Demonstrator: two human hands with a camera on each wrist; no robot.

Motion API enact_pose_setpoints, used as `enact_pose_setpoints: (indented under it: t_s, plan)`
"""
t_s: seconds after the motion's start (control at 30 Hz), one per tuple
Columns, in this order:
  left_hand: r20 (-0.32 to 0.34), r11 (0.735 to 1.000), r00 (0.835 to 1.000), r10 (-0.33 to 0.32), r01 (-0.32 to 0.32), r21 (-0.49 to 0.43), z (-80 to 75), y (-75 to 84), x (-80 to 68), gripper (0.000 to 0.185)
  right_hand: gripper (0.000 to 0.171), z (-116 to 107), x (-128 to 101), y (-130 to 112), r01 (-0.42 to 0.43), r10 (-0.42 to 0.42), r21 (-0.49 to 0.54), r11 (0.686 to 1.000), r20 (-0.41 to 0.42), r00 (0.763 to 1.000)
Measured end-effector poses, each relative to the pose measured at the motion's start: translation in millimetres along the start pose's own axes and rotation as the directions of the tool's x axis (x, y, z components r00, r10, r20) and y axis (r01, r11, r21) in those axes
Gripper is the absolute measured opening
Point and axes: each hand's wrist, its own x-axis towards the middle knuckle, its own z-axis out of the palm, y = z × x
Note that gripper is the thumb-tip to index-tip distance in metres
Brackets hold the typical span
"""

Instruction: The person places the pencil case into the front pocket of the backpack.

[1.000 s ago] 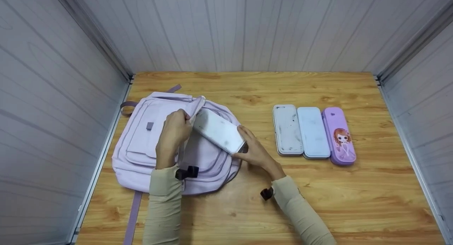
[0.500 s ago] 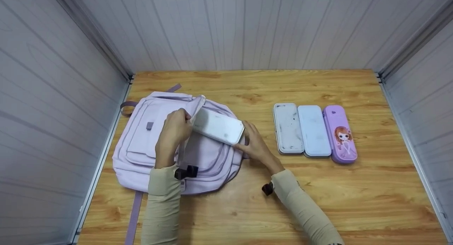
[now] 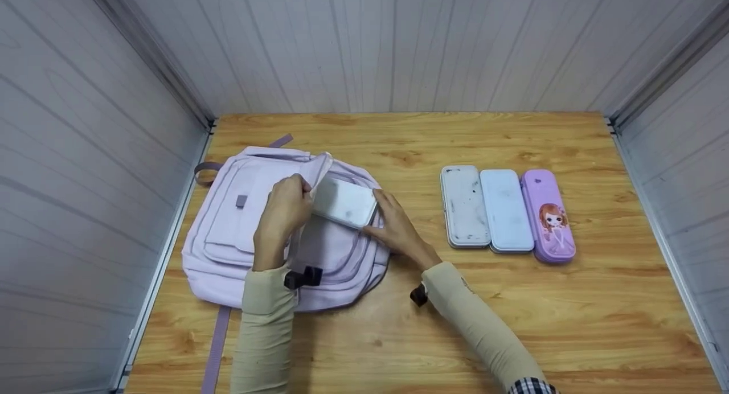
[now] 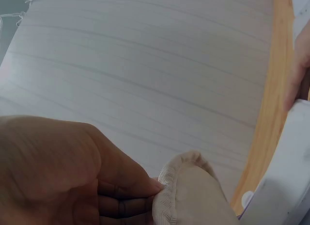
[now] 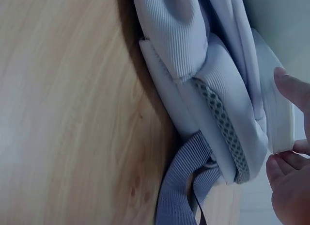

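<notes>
- The right hand (image 3: 397,228) holds the outer end of the white case (image 3: 345,205), thumb on one side and fingers on the other.
- The left hand (image 3: 282,209) pinches the edge of the flap (image 3: 319,173) and holds it raised.
- The white case slants across the bag's opening: its inner end is hidden under the flap, its outer end sticks out toward the counter's right edge.
- The backpack (image 3: 232,226) lies on its back near the counter's left edge, a strap (image 3: 216,348) running toward the near edge.
- Toward the counter's right edge, well apart from the bag, a scuffed case (image 3: 466,206), a pale blue case (image 3: 507,212) and a purple case (image 3: 544,195) lie side by side on the counter (image 3: 621,325).
- As I judge it, the bag is open and the white case partly in; the rest of its length is left outside, as are the three others.
- Compared with a second ago, less of the white case shows and it lies flatter; the right hand is farther left. The left hand and the row look much the same.
</notes>
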Motion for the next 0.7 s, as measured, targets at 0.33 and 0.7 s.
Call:
enact_pose_setpoints:
  t_s: [0.33, 0.7]
  plan:
    - [0.025, 1.0, 1.0, -0.007, 0.007, 0.005, -1.2, 2.9, -1.1, 0.018, 0.09, 6.7, 10.0, -6.9, 0.029, -0.029, -0.023, 0.999, 0.026, 0.999]
    - [0.014, 1.0, 1.0, 0.004, -0.004, -0.002, -2.3, 1.3, -3.3, 0.02, 0.088, 19.4, 27.0, -14.6, 0.008, -0.004, -0.088, 0.996, 0.044, 0.999]
